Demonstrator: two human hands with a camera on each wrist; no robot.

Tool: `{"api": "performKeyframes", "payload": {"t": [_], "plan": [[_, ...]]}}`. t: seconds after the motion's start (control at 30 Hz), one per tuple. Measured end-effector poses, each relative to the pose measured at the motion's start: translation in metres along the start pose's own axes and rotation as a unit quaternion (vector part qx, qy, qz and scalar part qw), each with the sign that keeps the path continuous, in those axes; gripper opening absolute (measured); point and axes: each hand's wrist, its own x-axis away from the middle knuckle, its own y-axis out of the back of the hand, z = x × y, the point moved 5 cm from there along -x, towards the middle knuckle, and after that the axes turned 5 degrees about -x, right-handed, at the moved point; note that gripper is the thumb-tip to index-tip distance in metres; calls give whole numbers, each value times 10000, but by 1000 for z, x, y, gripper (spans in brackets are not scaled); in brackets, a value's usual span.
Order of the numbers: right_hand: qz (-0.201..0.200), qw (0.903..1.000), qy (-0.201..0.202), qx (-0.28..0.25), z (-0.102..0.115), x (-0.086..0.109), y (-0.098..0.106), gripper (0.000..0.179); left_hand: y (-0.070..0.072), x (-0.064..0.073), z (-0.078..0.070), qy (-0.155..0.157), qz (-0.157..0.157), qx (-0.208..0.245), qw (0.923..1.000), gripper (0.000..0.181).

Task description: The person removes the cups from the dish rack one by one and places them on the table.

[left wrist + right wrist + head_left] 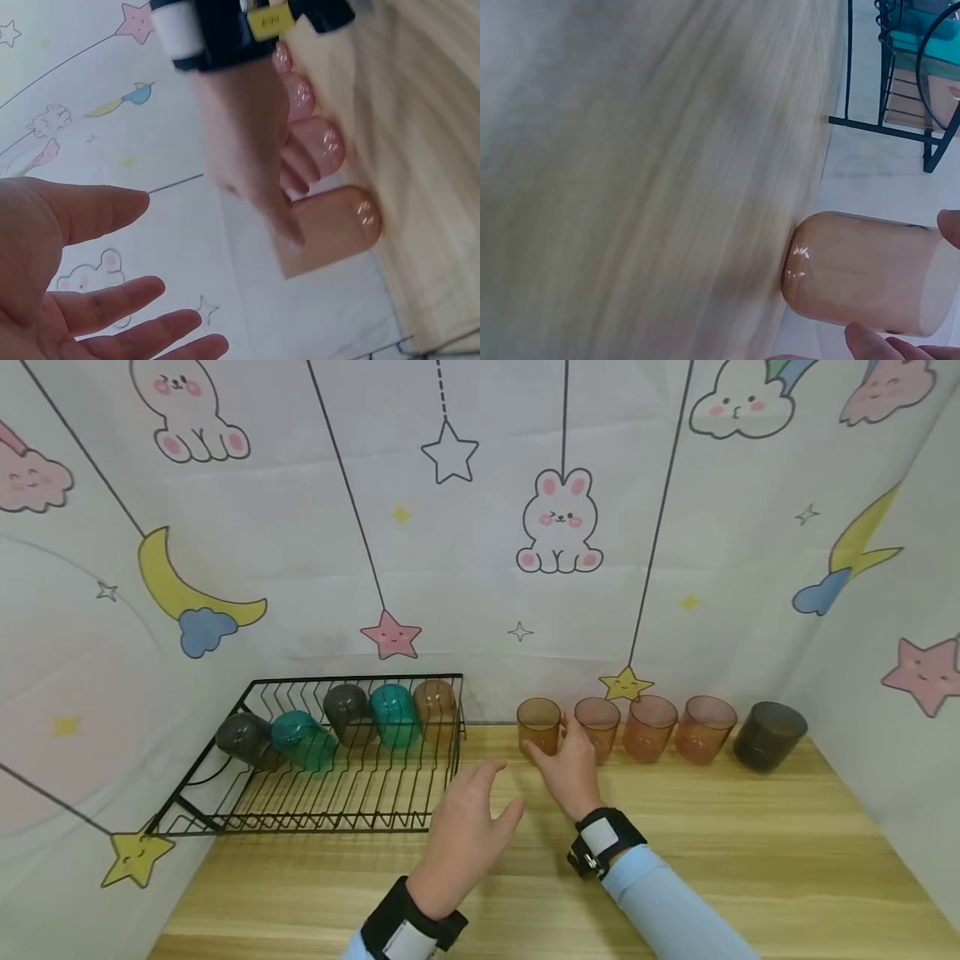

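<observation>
At the left end of a row of upright glasses, an amber glass [537, 720] stands on the table. My right hand [572, 772] holds it from the front, thumb on its left side and fingers on its right, between it and the neighbouring pink glass [604, 720]. In the right wrist view the amber glass [862, 274] lies between the thumb and the fingertips. My left hand [468, 827] hovers near the rack's right front corner, thumb spread away from the fingers and nothing in the palm, as the left wrist view also shows.
A black wire rack [322, 821] on the left bears several upturned glasses: grey [347, 710], teal [393, 714] and amber [435, 706]. Right of the held glass stand pink glasses [649, 727] and a dark grey glass [770, 735], close to the patterned back cloth [480, 568].
</observation>
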Motion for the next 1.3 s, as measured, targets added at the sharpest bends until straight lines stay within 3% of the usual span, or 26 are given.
{"api": "performKeyframes", "payload": {"t": [0.1, 0.27, 0.43, 0.57, 0.67, 0.83, 0.93, 1.3], "plan": [[170, 9998, 7, 98, 2, 5, 5, 84, 16, -5, 9, -11, -257, -66, 9996, 47], [471, 9988, -45, 89, 3, 16, 22, 76, 49, -14, 39, 312, -595, -237, 9975, 50], [636, 9975, 183, 253, 5, 26, 45, 63, 82, -20, 78, 617, -991, -442, 9922, 56], [698, 9953, 505, 442, 9, 35, 62, 57, 106, -25, 112, 739, -1500, -784, 9828, 60], [793, 9927, 674, 617, 11, 44, 70, 56, 120, -26, 139, 983, -1687, -1067, 9749, 66], [867, 9874, 893, 972, 13, 56, 81, 57, 134, -24, 181, 1599, -1389, -1352, 9679, 79], [839, 9827, 1077, 1250, 16, 59, 88, 57, 139, -22, 200, 1762, -1122, -1449, 9671, 83], [884, 9732, 1415, 1583, 19, 67, 99, 61, 144, -33, 247, 2154, -101, -1335, 9673, 92]]}}
